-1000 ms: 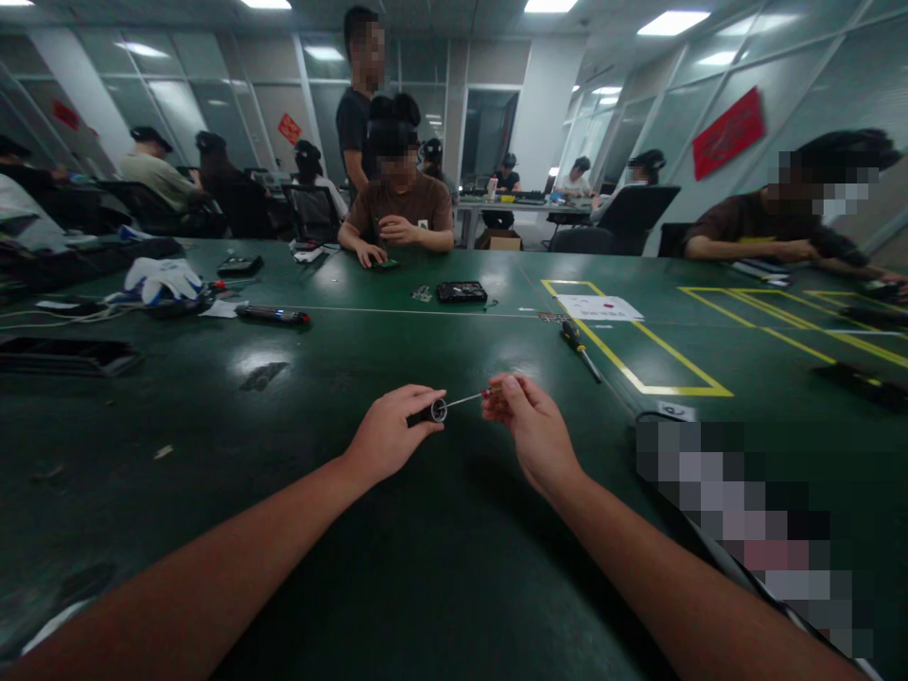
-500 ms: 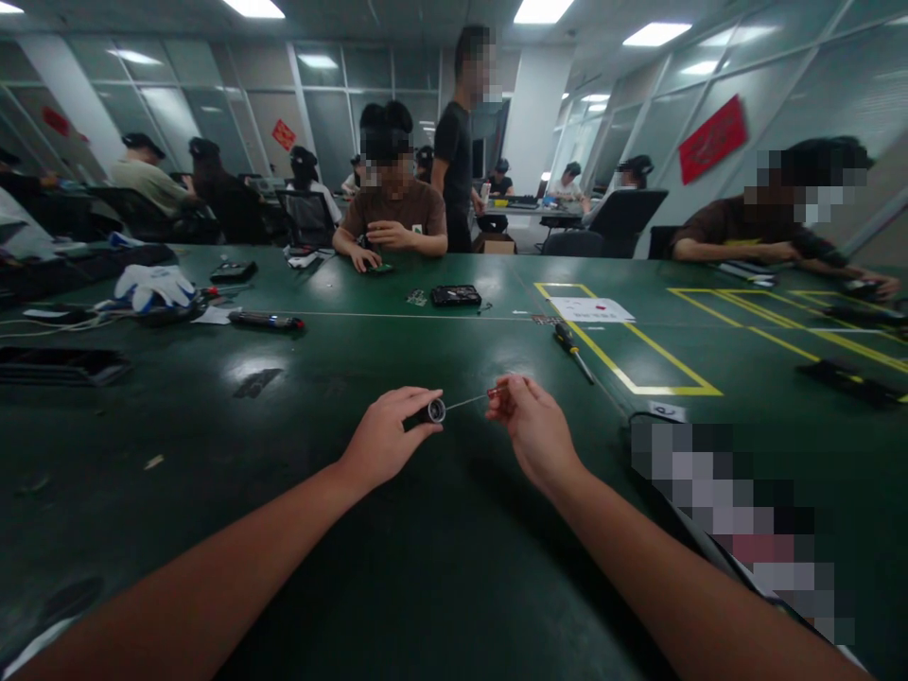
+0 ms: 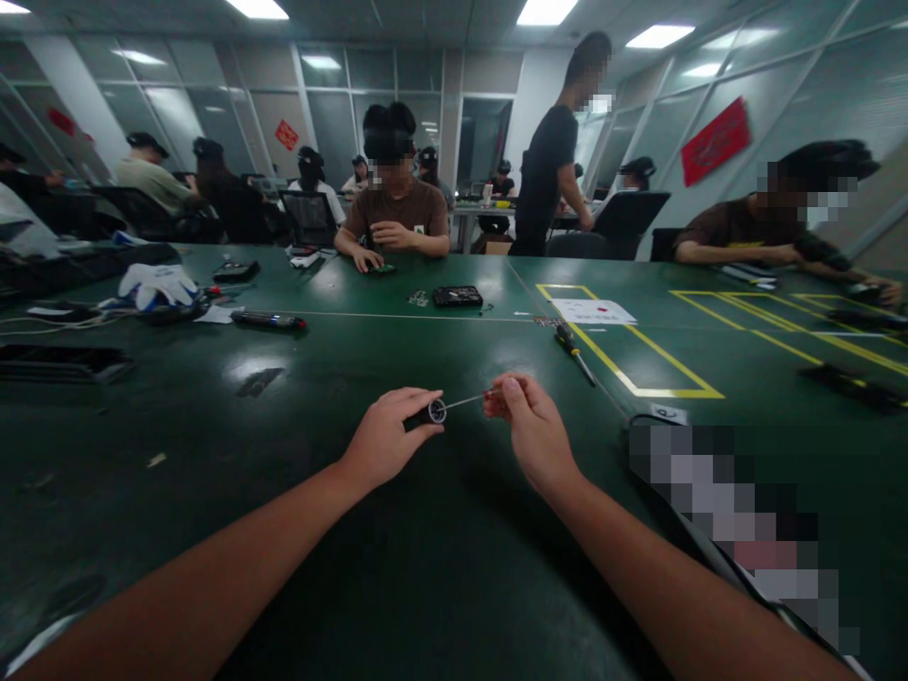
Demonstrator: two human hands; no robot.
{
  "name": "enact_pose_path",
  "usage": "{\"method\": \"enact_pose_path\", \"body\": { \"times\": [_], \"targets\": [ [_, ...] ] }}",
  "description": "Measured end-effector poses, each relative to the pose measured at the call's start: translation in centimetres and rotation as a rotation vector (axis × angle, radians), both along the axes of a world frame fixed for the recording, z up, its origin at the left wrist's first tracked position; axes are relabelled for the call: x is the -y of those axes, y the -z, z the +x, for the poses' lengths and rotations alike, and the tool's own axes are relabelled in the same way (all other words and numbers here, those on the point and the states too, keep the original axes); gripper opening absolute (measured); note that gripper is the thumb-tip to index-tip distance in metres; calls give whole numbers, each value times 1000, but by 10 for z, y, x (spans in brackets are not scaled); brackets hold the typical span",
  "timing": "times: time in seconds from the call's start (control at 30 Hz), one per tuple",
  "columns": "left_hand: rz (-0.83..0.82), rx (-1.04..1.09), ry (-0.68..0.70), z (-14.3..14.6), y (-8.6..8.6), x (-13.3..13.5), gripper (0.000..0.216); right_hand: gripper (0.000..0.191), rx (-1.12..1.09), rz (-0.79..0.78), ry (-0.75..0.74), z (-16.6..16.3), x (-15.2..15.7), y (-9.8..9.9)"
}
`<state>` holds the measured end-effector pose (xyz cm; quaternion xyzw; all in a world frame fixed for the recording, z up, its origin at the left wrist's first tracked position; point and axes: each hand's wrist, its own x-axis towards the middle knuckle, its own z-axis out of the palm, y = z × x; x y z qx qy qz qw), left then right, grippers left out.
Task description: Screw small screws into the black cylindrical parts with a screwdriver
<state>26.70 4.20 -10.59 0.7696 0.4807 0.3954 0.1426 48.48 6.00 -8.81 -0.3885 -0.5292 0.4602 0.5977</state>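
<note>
In the head view, my left hand (image 3: pixel 383 437) grips a short black cylinder (image 3: pixel 424 414) between thumb and fingers. Its round, silver-rimmed open end faces right; what kind of part it is I cannot tell. My right hand (image 3: pixel 531 421) is closed on the red handle of a thin screwdriver (image 3: pixel 464 402), most of the handle hidden by the fingers. The slim metal shaft points left, and its tip reaches the cylinder's open end. Both hands are above the green table (image 3: pixel 397 586).
A black-and-yellow screwdriver (image 3: pixel 576 355) lies beyond my right hand, beside yellow tape markings (image 3: pixel 673 391). Farther back are a black case (image 3: pixel 458 296) and a paper sheet (image 3: pixel 594 311). White gloves (image 3: pixel 157 287) and a pen-shaped tool (image 3: pixel 268 322) lie left. Co-workers sit opposite.
My right hand has turned slightly around the screwdriver handle, its fingers shifting. My left hand and the cylinder stay almost still. In the background, a standing person has moved right.
</note>
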Motion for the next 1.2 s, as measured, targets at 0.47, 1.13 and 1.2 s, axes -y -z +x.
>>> {"method": "enact_pose_path", "body": {
  "times": [0.47, 1.13, 1.2],
  "targets": [
    [-9, 0, -10, 1, -3, 1, 45, 24, 102, 39, 5, 1, 4, -5],
    [-26, -42, 14, 0, -1, 1, 47, 30, 36, 13, -51, -2, 4, 3],
    [-19, -58, 28, 0, -1, 1, 48, 30, -23, -54, -39, -1, 0, 6]
  ]
}}
